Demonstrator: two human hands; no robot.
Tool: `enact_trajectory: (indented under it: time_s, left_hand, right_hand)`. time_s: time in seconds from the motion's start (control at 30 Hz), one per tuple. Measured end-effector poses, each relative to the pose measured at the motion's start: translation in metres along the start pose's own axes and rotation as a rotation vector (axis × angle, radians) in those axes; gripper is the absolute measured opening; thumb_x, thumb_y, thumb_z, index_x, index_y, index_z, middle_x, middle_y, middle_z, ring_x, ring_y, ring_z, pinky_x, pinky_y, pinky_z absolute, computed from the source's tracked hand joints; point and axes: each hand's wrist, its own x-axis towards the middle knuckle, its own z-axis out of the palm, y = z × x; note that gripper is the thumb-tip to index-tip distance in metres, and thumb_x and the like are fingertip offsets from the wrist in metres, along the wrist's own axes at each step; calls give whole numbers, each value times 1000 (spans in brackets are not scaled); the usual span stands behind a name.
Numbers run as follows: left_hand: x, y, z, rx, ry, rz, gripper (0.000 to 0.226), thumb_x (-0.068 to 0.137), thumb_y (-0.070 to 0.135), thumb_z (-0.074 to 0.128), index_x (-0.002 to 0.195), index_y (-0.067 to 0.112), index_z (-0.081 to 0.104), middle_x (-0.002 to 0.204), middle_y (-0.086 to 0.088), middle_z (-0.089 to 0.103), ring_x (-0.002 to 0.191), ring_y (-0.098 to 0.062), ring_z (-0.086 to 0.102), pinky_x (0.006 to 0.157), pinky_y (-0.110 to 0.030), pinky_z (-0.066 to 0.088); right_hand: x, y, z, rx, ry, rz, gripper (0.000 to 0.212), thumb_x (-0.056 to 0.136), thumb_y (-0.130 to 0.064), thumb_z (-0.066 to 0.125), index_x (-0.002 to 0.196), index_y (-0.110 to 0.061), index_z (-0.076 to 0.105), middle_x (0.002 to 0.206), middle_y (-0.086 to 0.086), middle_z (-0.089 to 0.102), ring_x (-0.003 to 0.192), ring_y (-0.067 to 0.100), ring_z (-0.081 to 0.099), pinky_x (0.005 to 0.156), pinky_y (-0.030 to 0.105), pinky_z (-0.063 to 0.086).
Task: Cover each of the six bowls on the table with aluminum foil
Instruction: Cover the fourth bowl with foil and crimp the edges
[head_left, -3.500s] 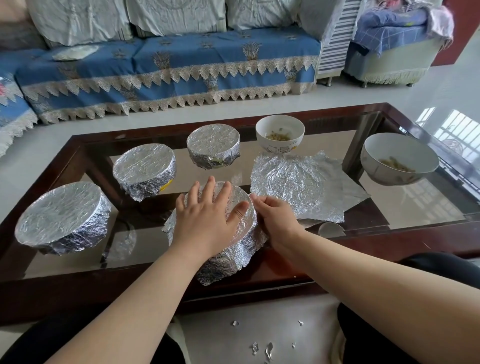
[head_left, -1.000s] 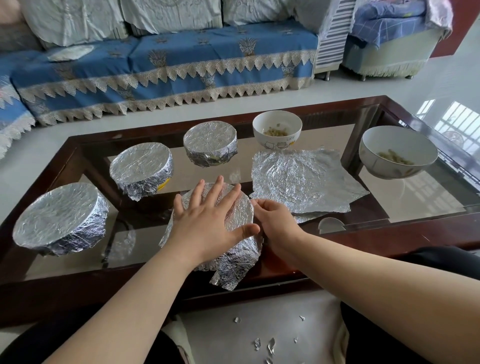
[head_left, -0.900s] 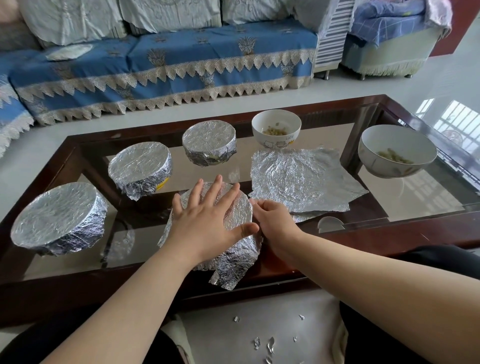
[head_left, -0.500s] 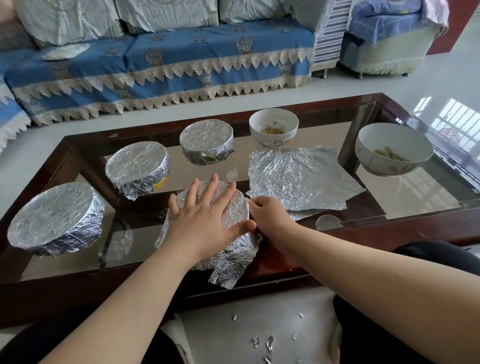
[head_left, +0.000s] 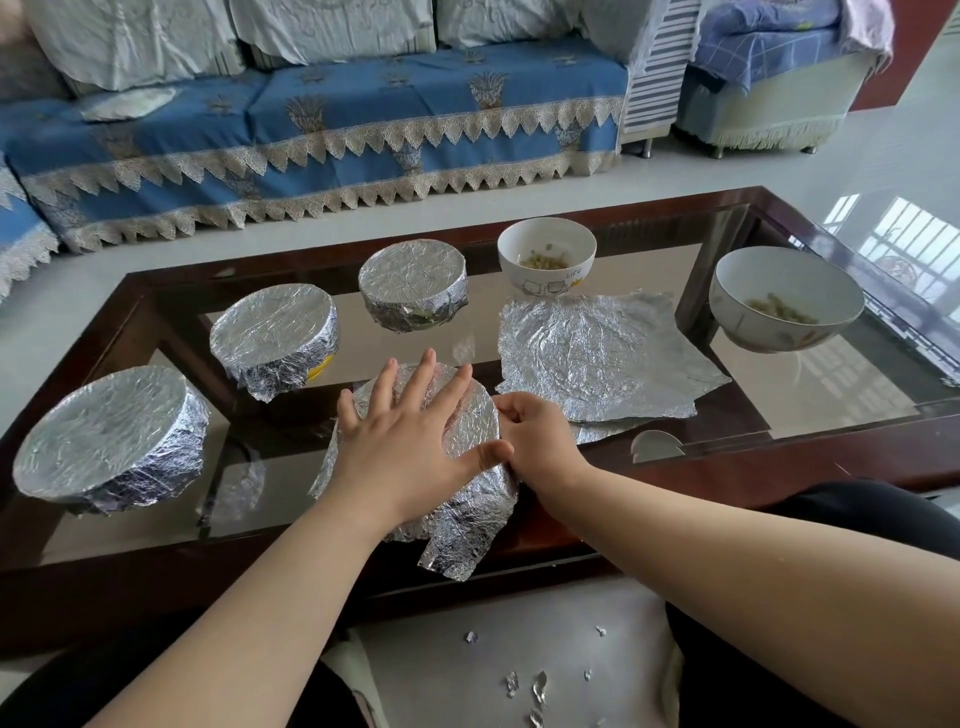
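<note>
Six bowls stand on the glass table (head_left: 857, 395). Three are wrapped in foil: one at far left (head_left: 106, 439), one behind it (head_left: 272, 335), one at the back (head_left: 413, 283). A fourth foil-topped bowl (head_left: 475, 431) sits at the front edge. My left hand (head_left: 402, 447) presses flat on its top with fingers spread. My right hand (head_left: 540, 441) pinches the foil against its right side with curled fingers. Two white bowls stand uncovered with bits of food inside: a small one (head_left: 545, 254) and a larger one (head_left: 784, 299).
Loose crumpled foil sheets (head_left: 602, 358) lie flat on the glass between the uncovered bowls. Foil scraps (head_left: 524, 680) lie on the floor between my knees. A blue sofa (head_left: 322, 130) stands beyond the table, with bare floor between.
My right hand has worked along the bowl's right side and its fingers now curl in on the foil. My left hand stays pressed on top, shifting slightly.
</note>
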Motion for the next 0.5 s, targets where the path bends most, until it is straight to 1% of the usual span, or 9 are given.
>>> enact_trajectory:
  time_s: [0.03, 0.1, 0.13, 0.2, 0.23, 0.3, 0.4, 0.47, 0.5]
  left_hand:
    - [0, 0, 0, -3, -1, -1, 105, 58, 100, -4, 151, 53, -14, 163, 12, -22, 152, -24, -18, 117, -64, -2]
    - [0, 1, -1, -5, -7, -5, 102, 61, 99, 0, 151, 52, -14, 164, 11, -22, 152, -24, -18, 117, -65, -3]
    - [0, 1, -1, -6, -11, -8, 101, 62, 97, 2, 152, 52, -13, 163, 11, -22, 152, -24, -18, 117, -65, -3]
    - [0, 3, -2, -5, -10, -20, 102, 62, 96, 3, 152, 51, -12, 164, 10, -21, 152, -25, -17, 117, -65, -2]
    - [0, 3, -3, -4, -6, -32, 103, 62, 96, 3, 153, 50, -12, 164, 10, -20, 152, -26, -16, 117, -65, -1]
    - [0, 5, -3, -3, 2, -68, 104, 61, 96, 1, 153, 49, -10, 165, 8, -18, 152, -27, -14, 117, -65, 1]
    - [2, 10, -3, -32, 9, -138, 104, 63, 96, 3, 154, 47, -8, 166, 6, -15, 152, -29, -12, 116, -67, 4]
    - [4, 13, -4, -52, 9, -177, 100, 68, 94, 5, 155, 46, -7, 166, 5, -15, 152, -30, -12, 115, -68, 3]
    - [4, 14, -4, -61, 7, -190, 99, 68, 93, 3, 155, 46, -6, 166, 5, -15, 152, -31, -12, 115, -69, 2]
  right_hand:
    - [-1, 0, 0, -3, 0, 2, 19, 95, -12, 53, 106, -12, 68, 73, -14, 57, 68, 3, 51, 73, 27, 42]
    - [-2, 1, -1, 20, 14, 6, 19, 94, -15, 55, 106, -13, 69, 82, -7, 67, 75, 10, 59, 76, 30, 47]
    - [-2, 1, -1, 34, 19, 7, 18, 94, -17, 57, 107, -14, 69, 87, -2, 70, 73, 12, 61, 74, 33, 49]
    - [-3, 4, -2, 42, 6, 11, 16, 94, -23, 58, 107, -19, 66, 88, 1, 71, 58, 10, 59, 64, 35, 48]
    - [-3, 5, -3, 36, -4, 5, 14, 95, -26, 57, 106, -22, 63, 86, 1, 69, 52, 8, 56, 61, 34, 45]
    - [-5, 6, -5, 38, -9, -26, 8, 96, -29, 54, 99, -23, 59, 77, 0, 64, 53, 12, 52, 62, 33, 41]
    - [-9, 2, -9, 17, -37, -75, 23, 99, -35, 48, 85, -18, 56, 64, -2, 53, 58, 18, 49, 63, 37, 40]
    - [-12, -3, -12, -18, -75, -92, 33, 100, -40, 45, 76, -17, 51, 60, -5, 48, 56, 15, 45, 62, 34, 38]
    - [-14, -5, -13, -26, -83, -100, 34, 99, -42, 45, 75, -18, 50, 59, -6, 46, 55, 12, 43, 59, 31, 37]
